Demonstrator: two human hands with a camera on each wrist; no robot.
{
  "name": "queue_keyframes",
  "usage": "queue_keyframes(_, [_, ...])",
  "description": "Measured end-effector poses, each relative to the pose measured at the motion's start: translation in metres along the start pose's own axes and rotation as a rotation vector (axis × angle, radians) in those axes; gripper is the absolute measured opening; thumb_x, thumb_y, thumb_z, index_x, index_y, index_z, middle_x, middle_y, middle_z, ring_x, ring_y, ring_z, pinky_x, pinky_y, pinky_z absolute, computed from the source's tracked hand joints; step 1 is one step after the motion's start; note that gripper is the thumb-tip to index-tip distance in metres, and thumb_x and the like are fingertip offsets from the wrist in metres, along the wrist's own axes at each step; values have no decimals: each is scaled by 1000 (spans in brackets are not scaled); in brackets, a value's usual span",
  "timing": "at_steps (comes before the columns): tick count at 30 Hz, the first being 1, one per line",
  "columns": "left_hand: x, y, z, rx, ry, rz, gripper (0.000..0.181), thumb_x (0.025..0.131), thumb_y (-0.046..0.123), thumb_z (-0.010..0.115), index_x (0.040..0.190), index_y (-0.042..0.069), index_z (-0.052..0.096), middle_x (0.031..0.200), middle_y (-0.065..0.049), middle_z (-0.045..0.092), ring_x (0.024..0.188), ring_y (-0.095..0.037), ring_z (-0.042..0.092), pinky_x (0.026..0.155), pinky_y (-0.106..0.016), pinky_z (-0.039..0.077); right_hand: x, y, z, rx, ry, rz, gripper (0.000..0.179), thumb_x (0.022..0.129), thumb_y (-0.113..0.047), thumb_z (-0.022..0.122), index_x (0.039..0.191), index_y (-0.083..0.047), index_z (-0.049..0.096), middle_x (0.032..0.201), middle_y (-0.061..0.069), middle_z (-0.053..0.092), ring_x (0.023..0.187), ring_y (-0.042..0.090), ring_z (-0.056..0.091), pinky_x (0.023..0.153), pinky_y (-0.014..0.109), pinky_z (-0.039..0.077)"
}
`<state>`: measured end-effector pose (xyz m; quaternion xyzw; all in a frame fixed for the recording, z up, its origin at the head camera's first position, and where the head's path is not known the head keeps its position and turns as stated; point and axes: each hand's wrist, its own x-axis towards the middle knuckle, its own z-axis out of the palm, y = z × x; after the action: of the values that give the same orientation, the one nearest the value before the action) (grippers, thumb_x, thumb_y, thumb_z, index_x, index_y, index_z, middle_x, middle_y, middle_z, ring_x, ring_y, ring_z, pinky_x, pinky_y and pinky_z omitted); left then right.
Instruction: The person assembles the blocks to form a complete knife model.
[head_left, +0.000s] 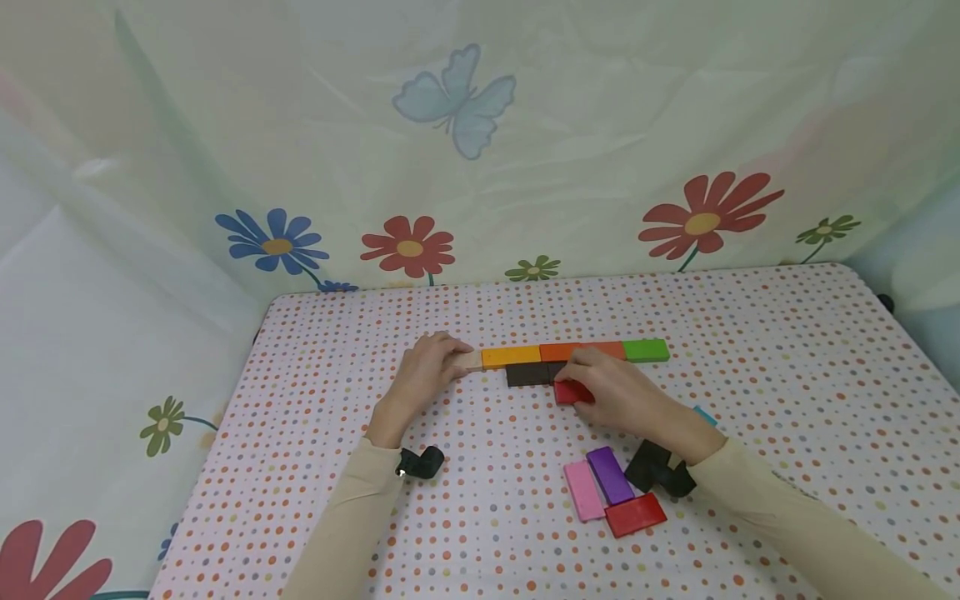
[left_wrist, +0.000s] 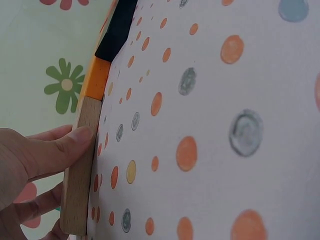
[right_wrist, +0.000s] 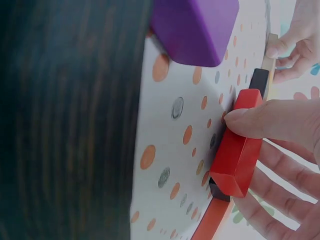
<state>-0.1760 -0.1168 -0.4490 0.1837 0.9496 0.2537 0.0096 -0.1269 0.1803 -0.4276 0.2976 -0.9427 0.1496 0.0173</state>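
Observation:
My left hand (head_left: 427,371) holds a plain wooden block (left_wrist: 82,165) at the left end of a row, thumb on its near face. Rightward from it in that row lie a yellow block (head_left: 512,357), an orange stretch (head_left: 558,352) partly behind my right hand, and a green block (head_left: 647,350). Black blocks (head_left: 527,374) lie along the near side of this row. My right hand (head_left: 618,392) pinches a red block (right_wrist: 237,150) between thumb and fingers, just in front of the black ones. Whether it touches the table is unclear.
Nearer me lie a pink block (head_left: 583,492), a purple block (head_left: 611,476), another red block (head_left: 636,515) and a black block (head_left: 647,465) close to my right wrist. A blue block (head_left: 705,414) is mostly hidden under that wrist. Behind the dotted table (head_left: 337,500) hangs a flowered curtain (head_left: 585,125).

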Motion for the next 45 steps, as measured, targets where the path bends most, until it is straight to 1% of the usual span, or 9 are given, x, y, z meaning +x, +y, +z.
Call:
queue_keyframes(5, [0,0,1,1,-9,-8,29,95,18,79,124,13,76,121,-6,70,107,-28,62,92,-48,50,1,0,1,-14,1,-18,37,75,-1,92,110,-3,78,104,10,66,93,24,64,82,41,61])
queue_keyframes(11, [0,0,1,2,-3,-8,29,94,18,79,123,14,76,120,-6,70,106,-28,62,91,-48,50,3,1,2,-25,-2,-15,36,77,-2,91,110,-3,78,101,8,65,89,21,61,79,39,60])
queue_keyframes(19, [0,1,0,-16,-10,-24,29,95,18,78,124,13,76,122,-6,70,108,-28,61,94,-49,49,4,1,2,-33,2,-26,35,77,-3,91,110,-3,78,99,7,64,87,20,59,77,37,59])
queue_keyframes(26, [-1,1,0,-18,-6,-15,29,95,17,78,123,12,76,122,-7,70,108,-29,62,93,-48,50,3,-2,2,-42,-7,-9,34,79,-4,91,111,-3,78,102,9,64,90,22,61,80,38,60])
queue_keyframes(36, [0,1,0,-10,-16,-23,30,96,18,78,125,12,76,124,-7,69,110,-29,61,94,-48,50,3,-3,3,-51,-12,5,32,79,-3,90,109,-2,78,102,10,65,90,23,61,78,37,60])
queue_keyframes(38, [0,1,0,-10,-13,-24,30,95,18,78,125,13,76,124,-7,69,109,-29,61,94,-48,50,2,-3,2,-40,-8,4,32,80,-3,90,109,-2,78,101,9,64,89,22,61,78,37,60])
queue_keyframes(42, [-1,1,-1,-15,-15,-27,31,95,18,78,125,12,76,124,-7,69,109,-29,61,94,-48,49,-1,-3,-4,27,0,-21,32,80,-2,89,110,-4,78,101,6,63,87,18,58,75,33,58])
queue_keyframes(44, [-1,1,-1,-15,-19,-28,31,96,18,77,126,13,75,124,-7,69,110,-29,61,95,-49,49,-5,-5,-10,75,-16,-58,31,81,-2,87,110,-6,79,104,4,63,89,16,57,74,31,57])
queue_keyframes(45, [-2,1,-1,-15,-19,-28,31,96,18,77,126,13,75,124,-7,69,110,-29,61,95,-49,50,-7,-6,-13,95,-28,-96,31,81,-1,87,110,-7,78,105,3,63,90,16,57,74,30,57])
